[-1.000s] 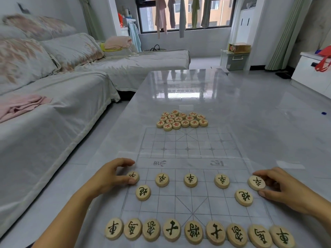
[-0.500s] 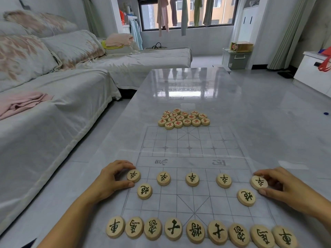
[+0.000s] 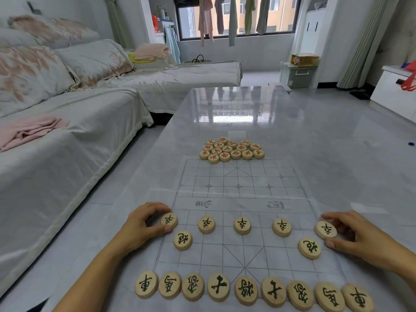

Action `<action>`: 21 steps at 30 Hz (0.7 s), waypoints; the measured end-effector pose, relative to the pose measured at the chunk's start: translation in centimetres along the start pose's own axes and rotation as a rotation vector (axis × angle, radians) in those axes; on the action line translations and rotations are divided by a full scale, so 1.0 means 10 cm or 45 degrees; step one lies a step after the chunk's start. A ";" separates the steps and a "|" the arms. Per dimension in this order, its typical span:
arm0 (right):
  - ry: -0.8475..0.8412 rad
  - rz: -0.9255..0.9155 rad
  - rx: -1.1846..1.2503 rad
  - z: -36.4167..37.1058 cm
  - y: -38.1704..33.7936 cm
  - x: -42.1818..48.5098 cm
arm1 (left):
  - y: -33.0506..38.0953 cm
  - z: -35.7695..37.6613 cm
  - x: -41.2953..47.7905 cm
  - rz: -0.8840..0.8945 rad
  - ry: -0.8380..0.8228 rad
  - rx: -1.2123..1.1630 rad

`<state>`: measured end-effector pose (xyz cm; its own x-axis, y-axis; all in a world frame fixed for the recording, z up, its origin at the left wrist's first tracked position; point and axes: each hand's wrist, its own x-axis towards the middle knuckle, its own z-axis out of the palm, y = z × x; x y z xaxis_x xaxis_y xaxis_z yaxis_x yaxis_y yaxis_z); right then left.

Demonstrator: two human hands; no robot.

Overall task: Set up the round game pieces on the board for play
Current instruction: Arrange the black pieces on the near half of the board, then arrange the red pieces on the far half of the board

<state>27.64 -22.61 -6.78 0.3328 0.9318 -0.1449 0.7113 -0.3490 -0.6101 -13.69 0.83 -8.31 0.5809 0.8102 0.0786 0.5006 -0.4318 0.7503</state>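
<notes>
A covered sofa (image 3: 67, 143) runs along your left. A glossy grey surface (image 3: 326, 154) carries a clear board (image 3: 238, 206). Nine black pieces (image 3: 218, 287) line its near edge, and red pieces (image 3: 231, 150) cluster just past its far edge. In the row of five, your left grip (image 3: 144, 224) pinches the leftmost piece (image 3: 169, 220) and your right grip (image 3: 351, 235) pinches the rightmost piece (image 3: 325, 230).

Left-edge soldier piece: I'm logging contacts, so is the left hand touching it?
Touching. The head view shows the left hand pinching the left-edge soldier piece, index finger on its far rim and thumb on its near rim, with no gap.
</notes>
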 end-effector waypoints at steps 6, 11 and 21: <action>0.008 0.019 0.024 0.00 0.00 -0.02 | 0.01 0.01 -0.02 0.000 0.028 -0.002; 0.047 0.048 0.088 0.02 0.00 -0.03 | 0.04 0.00 -0.03 0.002 0.033 -0.012; 0.287 0.061 0.197 0.01 -0.05 -0.06 | 0.00 -0.03 0.01 -0.175 -0.007 -0.262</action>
<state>27.02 -22.95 -6.47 0.5053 0.8629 -0.0098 0.5941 -0.3561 -0.7212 -13.78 1.01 -8.12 0.5201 0.8533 -0.0362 0.4339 -0.2275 0.8718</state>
